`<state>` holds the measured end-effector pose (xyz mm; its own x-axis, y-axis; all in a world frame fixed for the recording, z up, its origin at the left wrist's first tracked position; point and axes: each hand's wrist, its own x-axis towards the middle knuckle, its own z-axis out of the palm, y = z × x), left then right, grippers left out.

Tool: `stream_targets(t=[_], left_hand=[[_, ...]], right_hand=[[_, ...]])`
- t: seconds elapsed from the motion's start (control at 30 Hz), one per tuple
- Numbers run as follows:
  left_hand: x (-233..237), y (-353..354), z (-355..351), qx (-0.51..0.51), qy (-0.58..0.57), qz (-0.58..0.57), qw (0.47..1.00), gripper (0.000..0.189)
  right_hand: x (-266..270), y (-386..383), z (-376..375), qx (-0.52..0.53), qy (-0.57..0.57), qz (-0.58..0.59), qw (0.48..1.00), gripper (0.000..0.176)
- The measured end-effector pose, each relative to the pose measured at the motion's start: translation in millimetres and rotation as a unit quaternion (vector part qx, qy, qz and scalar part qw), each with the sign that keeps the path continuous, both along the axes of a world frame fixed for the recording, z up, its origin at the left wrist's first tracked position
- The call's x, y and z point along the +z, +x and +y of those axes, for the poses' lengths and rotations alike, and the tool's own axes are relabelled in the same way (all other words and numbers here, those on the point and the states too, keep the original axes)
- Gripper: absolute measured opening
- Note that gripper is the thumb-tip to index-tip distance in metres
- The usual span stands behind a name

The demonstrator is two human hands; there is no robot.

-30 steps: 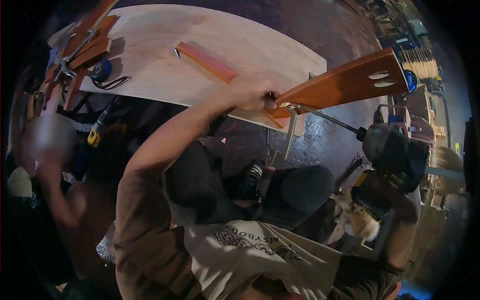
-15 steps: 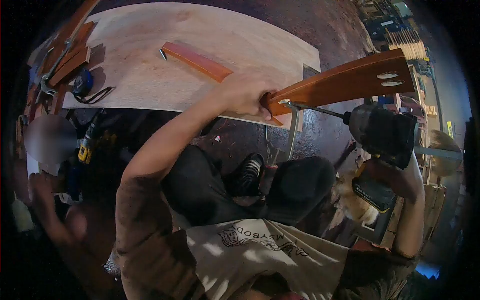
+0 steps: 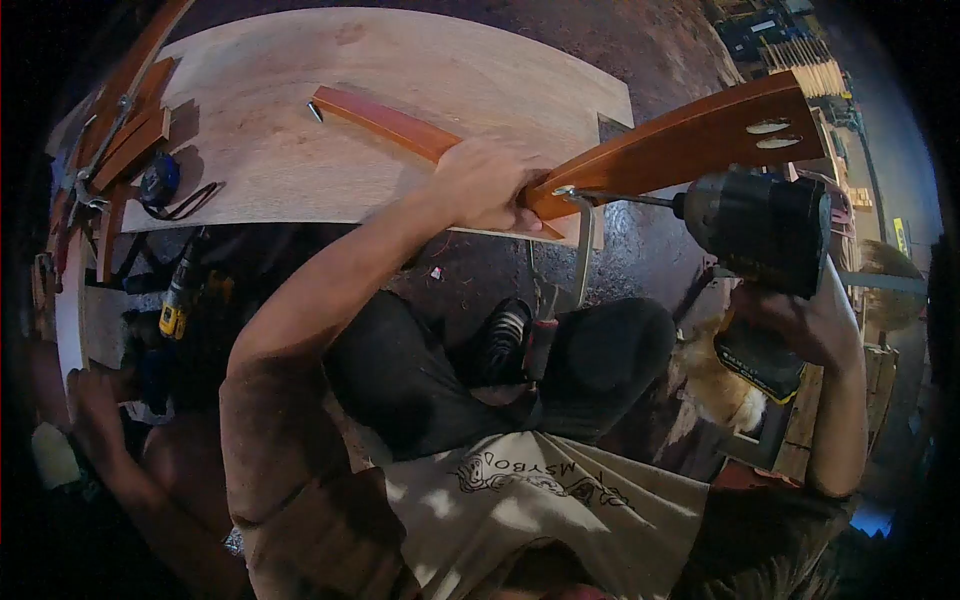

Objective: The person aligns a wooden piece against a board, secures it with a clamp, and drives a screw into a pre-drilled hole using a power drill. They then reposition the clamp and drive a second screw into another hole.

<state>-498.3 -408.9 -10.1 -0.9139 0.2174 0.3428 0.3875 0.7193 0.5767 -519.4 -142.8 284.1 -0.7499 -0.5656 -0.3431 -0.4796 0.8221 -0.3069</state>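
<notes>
My left hand (image 3: 485, 185) is closed around the spot where a narrow reddish-brown wood strip (image 3: 385, 122) meets a wider curved wooden board (image 3: 690, 135). Two oval slots show near the far end of the board. My right hand (image 3: 785, 318) grips a black and yellow power drill (image 3: 755, 230) at its handle. From the drill, a long thin bit (image 3: 640, 199) points left, its tip at the joint beside my left fingers. There the metal bar clamp (image 3: 583, 250) has its top end by the bit tip, partly hiding the contact.
Beneath the strip lies a pale plywood sheet (image 3: 270, 60). At its left are a tape measure (image 3: 160, 182) and wood offcuts (image 3: 137, 143). A second drill (image 3: 178, 300) sits below the sheet. Another person's hand (image 3: 95, 395) is at lower left, on a pale strip.
The board, strip and drill have shifted slightly left in view. The bit stays at the joint, and both hands keep their grip. The other person's head has left the lower-left area.
</notes>
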Motion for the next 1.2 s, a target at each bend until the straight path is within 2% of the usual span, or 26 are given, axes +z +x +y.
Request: stream_targets(t=[0.07, 0.33, 0.4, 0.6, 0.67, 0.77, 0.83, 0.93, 1.0, 1.07, 1.2], left_hand=[[3.7, 0.9, -0.9, -0.005, -0.007, -0.007, 1.0, 0.055], [19.0, 3.7, -3.3, -0.022, 0.005, -0.077, 0.997, 0.053], [12.7, 2.1, -1.6, -0.011, 0.019, -0.025, 0.999, 0.053], [12.3, 2.9, 1.8, 0.002, 0.004, -0.049, 0.999, 0.055], [6.2, 0.2, 1.7, -0.006, -0.004, -0.024, 1.0, 0.056], [6.4, -0.6, 1.1, -0.01, -0.016, 0.007, 1.0, 0.055], [7.3, -1.2, 1.8, -0.009, -0.02, 0.009, 1.0, 0.055], [9.1, -1.3, 3.6, -0.003, -0.016, -0.053, 0.998, 0.05], [9.9, -2.4, 3.8, -0.009, -0.017, 0.017, 1.0, 0.063], [10.8, -3.2, 4.7, -0.003, -0.028, -0.005, 1.0, 0.064], [10.6, -5.3, 6.1, 0.005, -0.036, -0.027, 0.999, 0.06]], right_hand=[[-0.6, -3.2, 5.5, -0.038, -0.006, -0.031, 0.999, 0.048], [-2.9, 1.5, -2.6, -0.046, -0.053, -0.053, 0.996, 0.051], [-5.2, 3.1, -2.6, -0.06, -0.065, -0.06, 0.994, 0.053], [-14.7, -0.2, 2.9, -0.008, -0.121, -0.042, 0.992, 0.058], [-9.5, 3.9, -3.1, -0.059, -0.068, -0.047, 0.995, 0.057], [-6.7, 7.9, -8.9, -0.095, -0.069, -0.072, 0.99, 0.057], [-8.5, 8.9, -11.7, -0.09, -0.082, -0.084, 0.989, 0.056], [-14.5, 4.3, -6.5, -0.069, -0.119, -0.102, 0.985, 0.056], [-21.7, -3.8, 2.7, -0.052, -0.146, -0.107, 0.982, 0.057], [-29.9, -11.7, 13.5, -0.007, -0.247, -0.123, 0.961, 0.058], [-17.6, 0.4, -3.5, -0.012, -0.191, -0.096, 0.977, 0.059]])
